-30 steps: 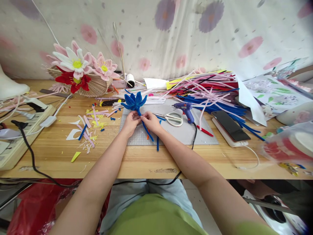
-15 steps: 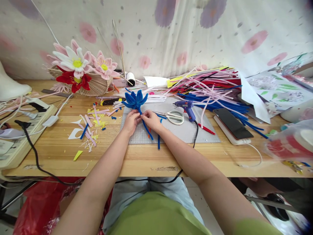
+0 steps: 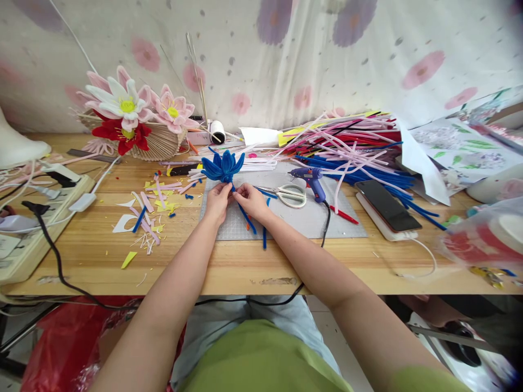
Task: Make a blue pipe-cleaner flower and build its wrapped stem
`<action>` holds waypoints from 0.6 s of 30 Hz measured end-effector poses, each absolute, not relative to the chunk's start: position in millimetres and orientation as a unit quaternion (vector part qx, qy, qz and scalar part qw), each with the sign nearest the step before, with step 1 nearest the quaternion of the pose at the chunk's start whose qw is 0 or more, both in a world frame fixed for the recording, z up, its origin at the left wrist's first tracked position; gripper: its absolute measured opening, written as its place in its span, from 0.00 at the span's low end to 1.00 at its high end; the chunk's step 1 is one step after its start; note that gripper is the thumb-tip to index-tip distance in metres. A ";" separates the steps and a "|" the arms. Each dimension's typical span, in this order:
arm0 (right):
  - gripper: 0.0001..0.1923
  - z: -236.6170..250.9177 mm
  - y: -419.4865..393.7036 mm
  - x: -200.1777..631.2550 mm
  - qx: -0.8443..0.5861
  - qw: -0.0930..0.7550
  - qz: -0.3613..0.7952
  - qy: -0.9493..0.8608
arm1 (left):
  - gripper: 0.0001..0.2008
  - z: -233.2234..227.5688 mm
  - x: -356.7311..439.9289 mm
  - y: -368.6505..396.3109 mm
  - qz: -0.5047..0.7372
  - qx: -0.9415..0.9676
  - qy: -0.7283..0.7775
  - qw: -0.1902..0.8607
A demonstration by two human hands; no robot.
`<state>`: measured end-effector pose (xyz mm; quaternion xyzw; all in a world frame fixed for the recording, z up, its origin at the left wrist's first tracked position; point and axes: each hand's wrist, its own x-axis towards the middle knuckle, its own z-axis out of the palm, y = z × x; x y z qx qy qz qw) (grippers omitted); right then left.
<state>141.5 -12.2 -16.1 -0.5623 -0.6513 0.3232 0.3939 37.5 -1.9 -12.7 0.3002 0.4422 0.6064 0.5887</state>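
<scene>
A blue pipe-cleaner flower (image 3: 223, 166) stands over the far left corner of a grey cutting mat (image 3: 310, 220). My left hand (image 3: 218, 200) pinches it just under the petals. My right hand (image 3: 251, 200) grips the blue stem (image 3: 246, 218) that trails down toward me across the mat. The two hands almost touch each other. A short loose blue piece (image 3: 264, 238) lies by my right wrist.
White-handled scissors (image 3: 289, 195) and a blue glue gun (image 3: 311, 181) lie right of my hands. Beyond are a heap of coloured pipe cleaners (image 3: 351, 149) and a phone (image 3: 387, 207). Finished flowers (image 3: 126, 117) stand far left, a power strip (image 3: 28, 228) at the left edge, scraps (image 3: 149, 209) between.
The blue flower has tilted slightly left between my fingers. Both hands stay at its base with only small finger movement; the view has shifted a little.
</scene>
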 end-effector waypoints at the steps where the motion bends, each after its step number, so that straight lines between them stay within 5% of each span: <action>1: 0.07 -16.5 -12.3 142.1 -0.553 0.399 0.327 -0.654 | 0.06 -12.6 37.4 -1.7 0.608 0.298 0.441 0.589; 18: 0.08 -20.6 -10.6 143.5 -0.506 0.405 0.369 -0.666 | 0.10 -10.6 32.6 -1.1 0.586 0.299 0.439 0.612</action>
